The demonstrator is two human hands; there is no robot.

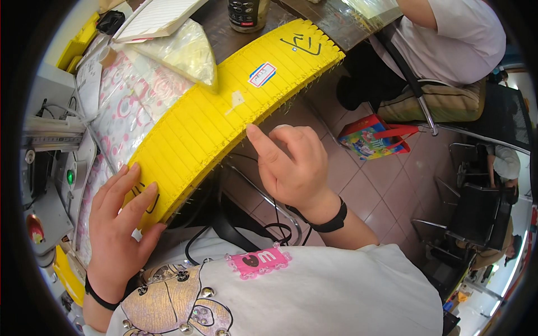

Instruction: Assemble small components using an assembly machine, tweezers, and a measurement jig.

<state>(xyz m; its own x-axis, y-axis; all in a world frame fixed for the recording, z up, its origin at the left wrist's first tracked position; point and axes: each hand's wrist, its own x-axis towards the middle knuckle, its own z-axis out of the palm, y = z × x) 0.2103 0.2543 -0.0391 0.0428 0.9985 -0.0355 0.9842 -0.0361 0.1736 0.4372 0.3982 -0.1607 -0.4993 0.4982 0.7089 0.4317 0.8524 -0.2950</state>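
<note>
A long yellow board (pixel 185 123) runs diagonally from the lower left to the far middle. Lines cross its face, and its notched edge has fine thread-like ends sticking out. It carries a small white, blue and red label (pixel 261 74) and black handwriting. My left hand (pixel 120 218) rests with spread fingers on the board's near left end, thumb by its edge. My right hand (pixel 297 162) reaches its stretched index finger to the board's right edge, about midway along. Its other fingers are bent, and I see nothing held in them. Each wrist wears a black band.
A clear plastic-wrapped packet (pixel 190 53) and a notebook (pixel 157 19) lie behind the board. A dark-labelled jar (pixel 246 14) stands at the back. Grey equipment (pixel 47 173) sits at the left. A person (pixel 443 39) sits at the far right, near a colourful bag (pixel 372 137) on the tiled floor.
</note>
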